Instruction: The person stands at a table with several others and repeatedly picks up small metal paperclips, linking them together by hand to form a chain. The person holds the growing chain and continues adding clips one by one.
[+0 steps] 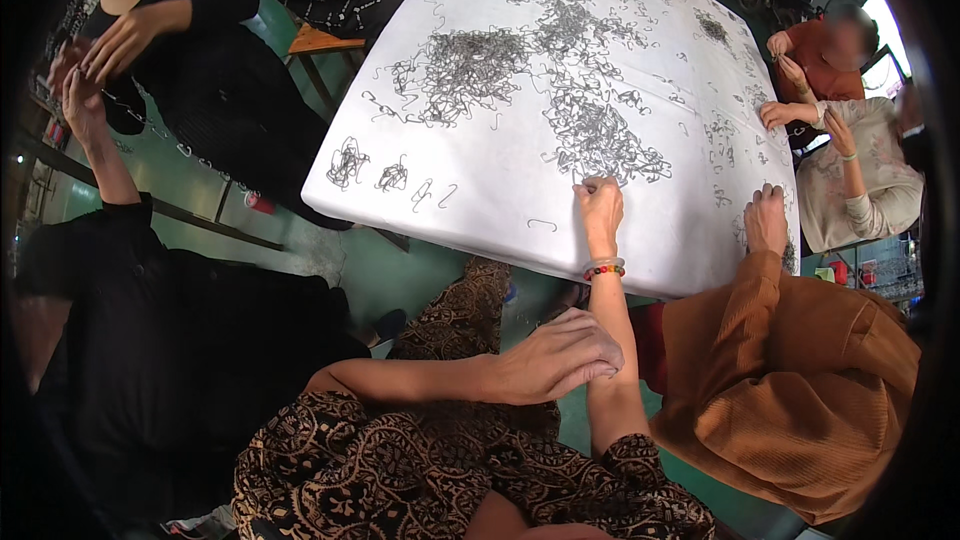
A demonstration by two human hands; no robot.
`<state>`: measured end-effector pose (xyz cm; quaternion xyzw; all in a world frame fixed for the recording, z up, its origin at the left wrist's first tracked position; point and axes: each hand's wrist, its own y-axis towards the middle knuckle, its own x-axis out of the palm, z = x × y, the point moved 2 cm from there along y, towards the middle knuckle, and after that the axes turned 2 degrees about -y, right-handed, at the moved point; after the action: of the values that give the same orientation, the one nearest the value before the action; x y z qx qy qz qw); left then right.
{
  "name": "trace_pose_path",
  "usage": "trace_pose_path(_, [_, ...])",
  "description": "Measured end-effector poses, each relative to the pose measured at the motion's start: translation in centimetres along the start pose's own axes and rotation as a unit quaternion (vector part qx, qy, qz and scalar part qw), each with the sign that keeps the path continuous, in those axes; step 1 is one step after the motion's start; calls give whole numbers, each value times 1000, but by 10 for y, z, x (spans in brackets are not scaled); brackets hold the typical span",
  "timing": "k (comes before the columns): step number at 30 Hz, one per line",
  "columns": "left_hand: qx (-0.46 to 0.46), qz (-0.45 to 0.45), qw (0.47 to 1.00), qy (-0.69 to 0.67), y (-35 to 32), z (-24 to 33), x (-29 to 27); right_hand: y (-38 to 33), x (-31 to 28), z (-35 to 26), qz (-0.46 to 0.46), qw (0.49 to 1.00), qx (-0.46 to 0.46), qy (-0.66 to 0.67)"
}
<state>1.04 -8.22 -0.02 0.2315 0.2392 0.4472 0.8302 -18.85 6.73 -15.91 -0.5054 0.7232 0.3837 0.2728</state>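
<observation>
The right hand (600, 208) rests at the white counter (470, 210), fingertips at the near edge of the heaped wire hooks (605, 145) — whether its grip pinches one, I cannot tell. The left hand (555, 358) is by the right forearm (612, 325), fingers curled toward the thumb — whether that grip holds anything is hidden.

At 1 white-covered table (470, 205): min. 7 co-workers (790, 380) by my ct. from here, 2 small clumps (348, 165) of wire hooks nr. left corner, 1 lone hook (542, 221) nr. front edge, 2 bracelets (605, 271); hooks in the big heaps (475, 70) too many to ct.
</observation>
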Motion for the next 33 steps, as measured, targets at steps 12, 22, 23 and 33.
trace_pose_path(12, [28,-3,1000,-9,-2,-3,6,-76,-130,-32,7,938,98,333])
trace_pose_path(22, [-50,31,997,-47,6,-15,17,-205,-256,-102,94,938,-38,332])
trace_pose_path(23, [-46,26,997,-49,8,-14,16,-207,-253,-102,97,939,-29,329])
trace_pose_path(33, [-42,-7,999,-25,16,-22,-5,-189,-218,-98,188,899,-102,383])
